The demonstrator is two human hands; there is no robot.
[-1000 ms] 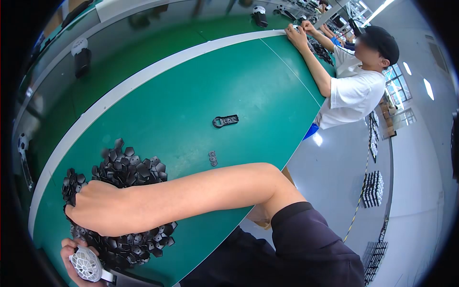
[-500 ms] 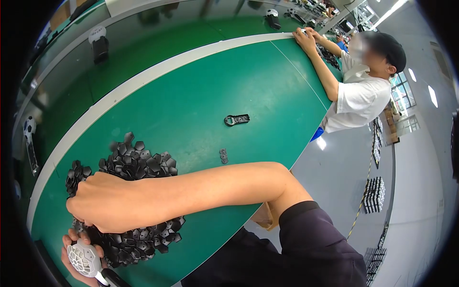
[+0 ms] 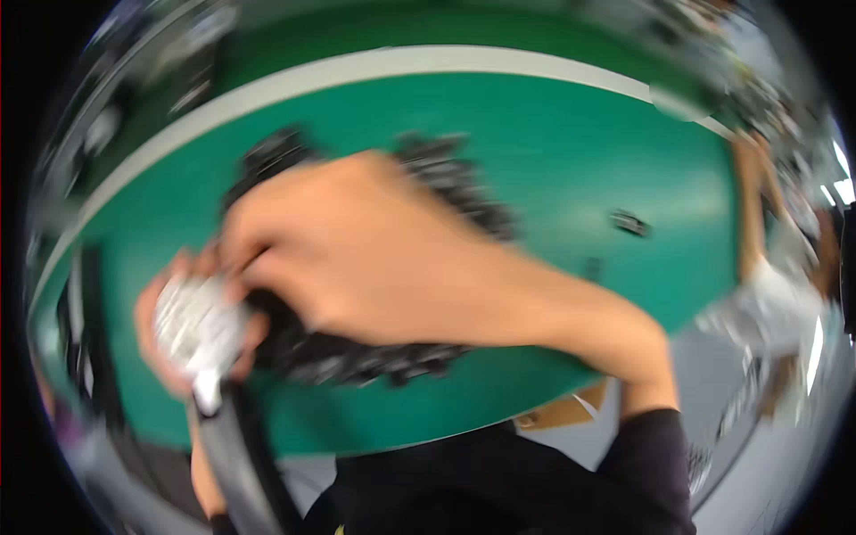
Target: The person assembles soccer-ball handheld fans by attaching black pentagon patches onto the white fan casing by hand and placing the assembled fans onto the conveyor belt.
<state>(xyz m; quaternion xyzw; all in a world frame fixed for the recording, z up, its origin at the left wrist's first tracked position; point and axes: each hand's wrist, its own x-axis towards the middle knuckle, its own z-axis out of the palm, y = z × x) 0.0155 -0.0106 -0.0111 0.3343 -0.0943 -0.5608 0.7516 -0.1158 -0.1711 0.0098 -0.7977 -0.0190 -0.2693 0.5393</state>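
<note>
My left hand (image 3: 152,325) is wrapped round a device with a round white openwork head (image 3: 198,321) and a long black handle (image 3: 239,455). Close beside that head is my right hand (image 3: 343,245), its fingers bent together and blurred by motion. Whatever they pinch is hidden. Small black pentagon-shaped pieces (image 3: 459,183) lie in a heap behind and under my right hand and forearm; the hand covers the middle of it.
On the green table (image 3: 553,134), farther right, lie a dark elongated part (image 3: 630,223) and a smaller dark piece (image 3: 594,267). A pale raised edge (image 3: 428,60) runs along the far side. Another person's arms (image 3: 752,201) reach in at the right.
My right hand has moved from the heap to the white head. My view has turned, so the table things appear farther right. The device is still in my left hand.
</note>
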